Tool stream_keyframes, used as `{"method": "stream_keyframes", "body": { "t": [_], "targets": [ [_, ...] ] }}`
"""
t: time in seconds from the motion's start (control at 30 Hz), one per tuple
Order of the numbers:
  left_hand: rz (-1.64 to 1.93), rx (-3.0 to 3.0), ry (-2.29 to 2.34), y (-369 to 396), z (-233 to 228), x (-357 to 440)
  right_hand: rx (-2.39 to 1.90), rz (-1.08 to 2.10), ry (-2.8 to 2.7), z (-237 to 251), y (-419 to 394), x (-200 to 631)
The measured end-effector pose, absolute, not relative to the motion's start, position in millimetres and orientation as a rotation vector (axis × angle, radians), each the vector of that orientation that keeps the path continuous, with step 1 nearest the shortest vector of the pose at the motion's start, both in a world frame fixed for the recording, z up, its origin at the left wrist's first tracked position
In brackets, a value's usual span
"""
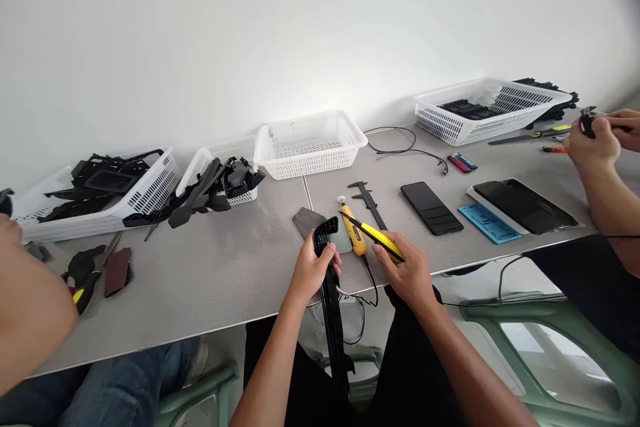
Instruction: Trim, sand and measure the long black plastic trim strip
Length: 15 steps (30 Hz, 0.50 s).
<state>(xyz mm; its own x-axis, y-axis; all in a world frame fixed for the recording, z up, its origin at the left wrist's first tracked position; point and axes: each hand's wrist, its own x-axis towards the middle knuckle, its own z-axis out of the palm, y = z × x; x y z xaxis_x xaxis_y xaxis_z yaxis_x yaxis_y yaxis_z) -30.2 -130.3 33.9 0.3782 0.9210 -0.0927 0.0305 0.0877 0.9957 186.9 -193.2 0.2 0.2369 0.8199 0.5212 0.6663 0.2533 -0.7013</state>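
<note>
My left hand point(313, 270) grips a long black plastic part point(332, 307) near its top; the part runs down past the table edge toward my lap. A yellow and black utility knife point(376, 235) is held in my right hand point(406, 268), its tip aimed left toward the part's upper end. Between both hands, on the table, lie a yellow handled tool point(354, 233) with a black cord, a pale green pad point(342, 241) and a grey sanding sheet point(306, 221). A black caliper point(370, 203) lies just beyond.
White baskets stand along the back: an empty one point(310, 145), one with black parts point(220, 177), another at left point(103, 197), one at far right point(487, 109). A black phone point(431, 207), blue card point(488, 222) and tablet point(524, 205) lie right. Other people's hands work at right point(595, 140) and left point(25, 300).
</note>
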Motion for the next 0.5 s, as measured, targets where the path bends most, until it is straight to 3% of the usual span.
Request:
{"method": "stream_keyframes", "body": {
  "t": [0.5],
  "targets": [
    [0.847, 1.292, 0.973, -131.2, 33.8, -29.0, -1.42, 0.273, -1.641, 0.9, -194.8, 188.9]
  ]
}}
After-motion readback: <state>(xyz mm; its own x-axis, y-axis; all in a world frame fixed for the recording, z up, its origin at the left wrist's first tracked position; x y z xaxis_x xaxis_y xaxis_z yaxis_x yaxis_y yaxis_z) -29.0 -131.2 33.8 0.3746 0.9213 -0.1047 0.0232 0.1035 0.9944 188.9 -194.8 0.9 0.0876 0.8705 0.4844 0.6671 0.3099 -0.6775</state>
